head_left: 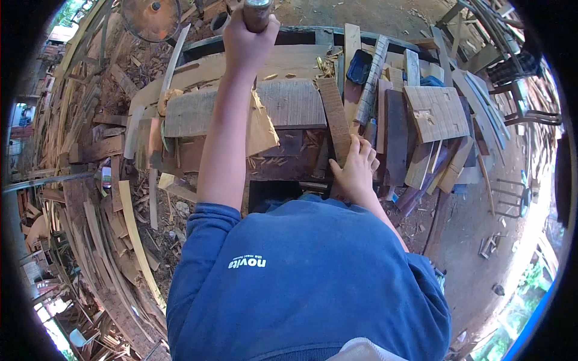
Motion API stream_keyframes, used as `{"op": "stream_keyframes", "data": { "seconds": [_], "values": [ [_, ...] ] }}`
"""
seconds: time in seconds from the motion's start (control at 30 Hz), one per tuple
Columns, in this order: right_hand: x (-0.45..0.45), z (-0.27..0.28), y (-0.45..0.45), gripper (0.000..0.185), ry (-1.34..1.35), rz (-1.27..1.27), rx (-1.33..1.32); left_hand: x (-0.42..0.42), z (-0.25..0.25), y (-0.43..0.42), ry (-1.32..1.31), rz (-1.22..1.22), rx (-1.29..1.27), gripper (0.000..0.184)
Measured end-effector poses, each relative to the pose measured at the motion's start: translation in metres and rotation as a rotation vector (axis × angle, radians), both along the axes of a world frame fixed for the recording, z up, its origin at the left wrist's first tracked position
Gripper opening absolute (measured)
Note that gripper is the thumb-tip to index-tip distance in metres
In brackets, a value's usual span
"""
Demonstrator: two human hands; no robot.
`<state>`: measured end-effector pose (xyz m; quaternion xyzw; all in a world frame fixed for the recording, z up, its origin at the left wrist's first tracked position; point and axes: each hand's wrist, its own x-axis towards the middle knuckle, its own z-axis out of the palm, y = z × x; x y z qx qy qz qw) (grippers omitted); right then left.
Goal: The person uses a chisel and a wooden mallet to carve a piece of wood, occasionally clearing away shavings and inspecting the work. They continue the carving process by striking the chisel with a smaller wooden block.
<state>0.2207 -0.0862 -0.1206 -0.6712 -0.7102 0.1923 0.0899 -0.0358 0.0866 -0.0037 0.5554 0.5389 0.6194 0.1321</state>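
Blue shirt (307,289), right hand (357,168) holding narrow board (335,114), medium-brown, straight-edged

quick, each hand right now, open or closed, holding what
Left hand: closed around a brown, silvery-ended cylindrical object.
Right hand: partly curled on a brown, flat wooden strip; firmness of grip cannot be told.

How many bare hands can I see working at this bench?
2: the left hand, raised at the top, grips a metal-ended handle; the right hand is at the near end of a narrow wooden piece. No others show, though some could be hidden.
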Motion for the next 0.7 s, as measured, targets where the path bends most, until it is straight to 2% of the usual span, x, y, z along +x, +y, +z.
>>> {"op": "stream_keyframes", "data": {
  "seconds": [0.13, 0.2, 0.23, 0.3, 0.33, 0.4, 0.47, 0.53, 0.57, 0.6, 0.67, 0.7],
  "values": [
    [0.003, -0.003, 0.002, 0.081, 0.072, -0.019, -0.05, -0.001, -0.002, 0.0, 0.083, 0.086, -0.021, 0.02],
    [0.007, -0.006, 0.005, 0.076, 0.177, -0.031, -0.017, 0.001, -0.007, 0.002, 0.367, 0.202, 0.229, 0.028],
    [0.011, -0.007, 0.008, 0.076, 0.179, -0.031, -0.007, 0.001, -0.012, 0.001, 0.368, 0.204, 0.238, 0.028],
    [0.019, -0.007, 0.019, 0.07, 0.497, -0.031, 0.08, 0.003, -0.022, -0.005, 0.476, 0.169, 0.102, 0.029],
    [0.019, 0.017, 0.023, 0.064, 0.591, -0.021, 0.096, 0.005, -0.023, -0.007, 0.476, 0.168, 0.113, 0.029],
    [0.017, 0.036, 0.034, 0.061, 1.022, -0.091, -0.029, 0.009, -0.025, -0.014, 0.461, 0.138, 0.012, 0.029],
    [0.017, 0.067, 0.044, 0.059, 1.097, -0.094, -0.041, 0.009, -0.019, -0.02, 0.446, 0.146, -0.006, 0.03],
    [0.013, 0.095, 0.052, 0.06, 1.062, 0.029, 0.063, -0.003, -0.018, -0.024, 0.389, 0.239, 0.093, 0.029],
    [0.008, 0.108, 0.05, 0.059, 1.07, 0.029, 0.079, -0.016, -0.023, -0.022, 0.367, 0.251, 0.154, 0.019],
    [0.005, 0.108, 0.05, 0.059, 1.068, 0.04, 0.074, -0.023, -0.018, -0.029, 0.365, 0.263, 0.152, 0.019],
    [-0.002, 0.104, 0.05, 0.059, 1.004, 0.072, 0.097, -0.036, -0.01, -0.046, -0.216, 0.162, 0.269, 0.014],
    [-0.004, 0.092, 0.048, 0.059, 1.027, 0.085, 0.107, -0.036, 0.004, -0.063, -0.269, 0.181, 0.327, 0.016]
  ]
}}
